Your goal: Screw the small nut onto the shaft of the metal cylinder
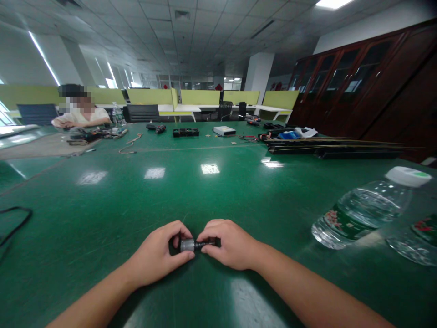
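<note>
My left hand [164, 250] pinches a small grey metal cylinder [187, 245] between thumb and fingers, low over the near middle of the green table. From the cylinder's right end runs a thin dark shaft [201, 244] that looks ridged. Thumb and fingertips of my right hand [228, 243] are closed around the far end of this shaft. The two hands face each other with only a narrow gap between the fingertips. Exactly what kind of part it is cannot be made out, and its ends are partly covered by fingers.
A water bottle [365, 209] stands at the right, with another bottle [425, 237] behind it. Black rails [307, 146], a white box [224, 131] and a power drill [156, 128] lie along the far side. A cable [17, 209] is at left. Another person [82, 114] sits far left.
</note>
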### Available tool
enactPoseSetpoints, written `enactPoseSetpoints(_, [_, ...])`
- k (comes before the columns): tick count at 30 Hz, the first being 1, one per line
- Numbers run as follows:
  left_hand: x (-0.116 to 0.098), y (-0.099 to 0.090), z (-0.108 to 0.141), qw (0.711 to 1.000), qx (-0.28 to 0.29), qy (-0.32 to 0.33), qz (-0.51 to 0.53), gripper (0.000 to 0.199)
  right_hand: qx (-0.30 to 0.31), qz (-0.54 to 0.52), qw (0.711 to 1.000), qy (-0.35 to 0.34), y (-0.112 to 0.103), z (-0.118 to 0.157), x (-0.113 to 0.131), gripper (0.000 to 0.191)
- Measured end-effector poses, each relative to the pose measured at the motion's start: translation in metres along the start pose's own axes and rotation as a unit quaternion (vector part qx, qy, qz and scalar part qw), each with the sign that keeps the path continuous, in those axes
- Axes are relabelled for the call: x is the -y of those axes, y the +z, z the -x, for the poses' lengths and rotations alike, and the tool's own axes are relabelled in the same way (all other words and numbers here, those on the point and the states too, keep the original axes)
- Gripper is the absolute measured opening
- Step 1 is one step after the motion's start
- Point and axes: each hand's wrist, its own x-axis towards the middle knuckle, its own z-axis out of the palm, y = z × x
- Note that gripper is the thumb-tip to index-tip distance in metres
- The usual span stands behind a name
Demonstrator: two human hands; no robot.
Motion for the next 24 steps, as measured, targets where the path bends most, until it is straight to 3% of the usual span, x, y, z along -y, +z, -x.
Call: enactPoseSetpoints(24, [0.0004,0.0003,0.0014,1.0,-0.005,-0.003,-0.002,0.018,-0.005,0.029,1.0,-0.008,-0.0043,0.0008,0.001,0.014])
